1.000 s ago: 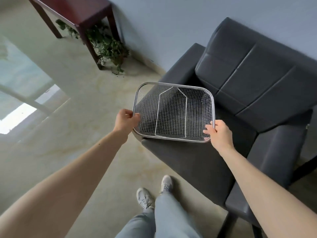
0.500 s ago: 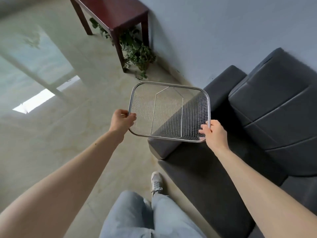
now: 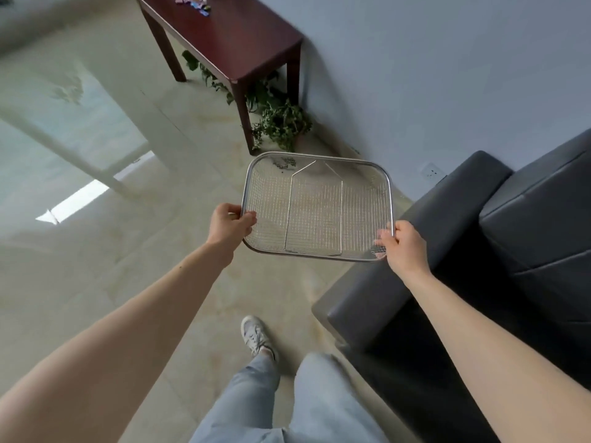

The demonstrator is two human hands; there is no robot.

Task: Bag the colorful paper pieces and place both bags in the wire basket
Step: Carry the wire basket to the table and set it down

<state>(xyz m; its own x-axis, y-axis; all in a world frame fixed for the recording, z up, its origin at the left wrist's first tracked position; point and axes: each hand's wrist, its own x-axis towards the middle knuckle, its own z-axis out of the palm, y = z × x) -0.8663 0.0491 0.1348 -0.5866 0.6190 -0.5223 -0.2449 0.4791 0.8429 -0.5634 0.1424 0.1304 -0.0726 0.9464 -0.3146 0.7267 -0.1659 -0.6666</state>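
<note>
I hold an empty rectangular wire basket (image 3: 390,199) in the air over the floor, with its folded handle lying inside. My left hand (image 3: 231,223) grips the basket's left rim. My right hand (image 3: 405,246) grips its near right corner. Colorful paper pieces (image 3: 195,1) lie on the dark red table (image 3: 243,36) at the top of the view, far from the basket. No bags are in view.
A dark grey armchair (image 3: 479,251) stands at the right, its armrest just under my right hand. A leafy plant (image 3: 281,123) sits below the table by the wall. A wall socket (image 3: 432,171) is beside the chair. My legs and a white shoe (image 3: 256,335) are on the tiled floor.
The basket has come off the armchair and moved left over the floor, still in both hands. My view has turned left, which brings the table top and the paper pieces into sight.
</note>
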